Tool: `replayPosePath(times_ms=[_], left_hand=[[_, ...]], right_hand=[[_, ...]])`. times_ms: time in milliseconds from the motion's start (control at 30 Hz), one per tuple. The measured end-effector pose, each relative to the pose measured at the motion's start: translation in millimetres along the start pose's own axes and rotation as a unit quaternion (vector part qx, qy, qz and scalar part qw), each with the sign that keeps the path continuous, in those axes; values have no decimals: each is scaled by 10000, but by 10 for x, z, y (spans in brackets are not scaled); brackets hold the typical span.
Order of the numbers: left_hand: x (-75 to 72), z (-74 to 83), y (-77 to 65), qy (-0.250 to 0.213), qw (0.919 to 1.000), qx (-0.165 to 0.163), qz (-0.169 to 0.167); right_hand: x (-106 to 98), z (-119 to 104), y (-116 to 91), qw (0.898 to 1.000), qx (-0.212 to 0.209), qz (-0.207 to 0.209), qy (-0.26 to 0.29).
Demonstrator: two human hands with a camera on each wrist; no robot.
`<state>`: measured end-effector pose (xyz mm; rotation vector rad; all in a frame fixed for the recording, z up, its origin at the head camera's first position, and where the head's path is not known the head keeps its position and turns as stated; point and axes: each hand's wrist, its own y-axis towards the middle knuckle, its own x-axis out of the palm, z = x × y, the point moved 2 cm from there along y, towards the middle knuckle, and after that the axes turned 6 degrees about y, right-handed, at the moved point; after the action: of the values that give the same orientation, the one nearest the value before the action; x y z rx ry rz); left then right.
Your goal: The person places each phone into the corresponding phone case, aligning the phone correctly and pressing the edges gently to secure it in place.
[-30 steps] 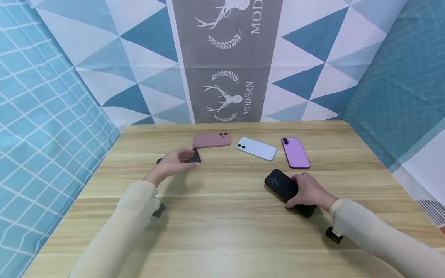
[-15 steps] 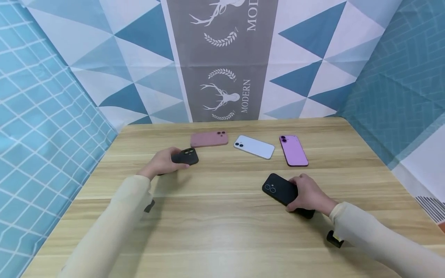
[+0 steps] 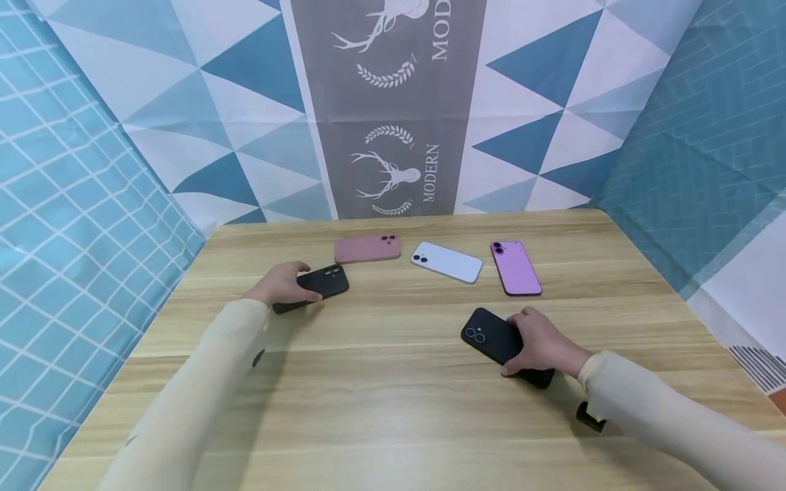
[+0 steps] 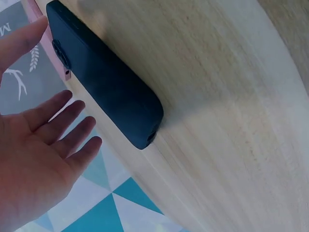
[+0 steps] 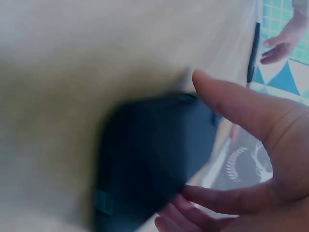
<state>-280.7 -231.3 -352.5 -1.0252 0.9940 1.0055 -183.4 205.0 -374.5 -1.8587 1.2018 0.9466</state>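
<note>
Black phone [image 3: 488,334] is gripped by right fingers [image 5: 231,199]; left fingers [image 4: 74,136] spread beside another phone [image 4: 106,77].

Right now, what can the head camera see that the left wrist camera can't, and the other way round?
Only the head view shows the white smartphone, the purple smartphone, and the right hand gripping a black smartphone.

Only the left wrist view shows the palm of the left hand.

Both show that hand, the second black smartphone near it, the pink smartphone (just a strip in the wrist view), the wooden table and the triangle-patterned backdrop.
</note>
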Motion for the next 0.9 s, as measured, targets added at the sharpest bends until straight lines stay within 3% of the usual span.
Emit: replayPosePath(times_ms=[133,300,533,667,900], left_hand=[[17,30,42,138,9998,102,-70],[61,23,81,154,9998,80,-81],[124,-39,100,272,9996,-3,-51],[121,-60,111,243,9997,-78,-10],[133,-63,132,274,9996,-45,56]], right_hand=[[-186,-90,90,9999,-109,-18,-52],[-413,-246,320,9990,-194,394,-130],[-478,-374,745,9961,-370,660,-454],[-486,-463,998,9967,-429,518,-465],[-464,-556,1404,9971,-166,-102,-734]])
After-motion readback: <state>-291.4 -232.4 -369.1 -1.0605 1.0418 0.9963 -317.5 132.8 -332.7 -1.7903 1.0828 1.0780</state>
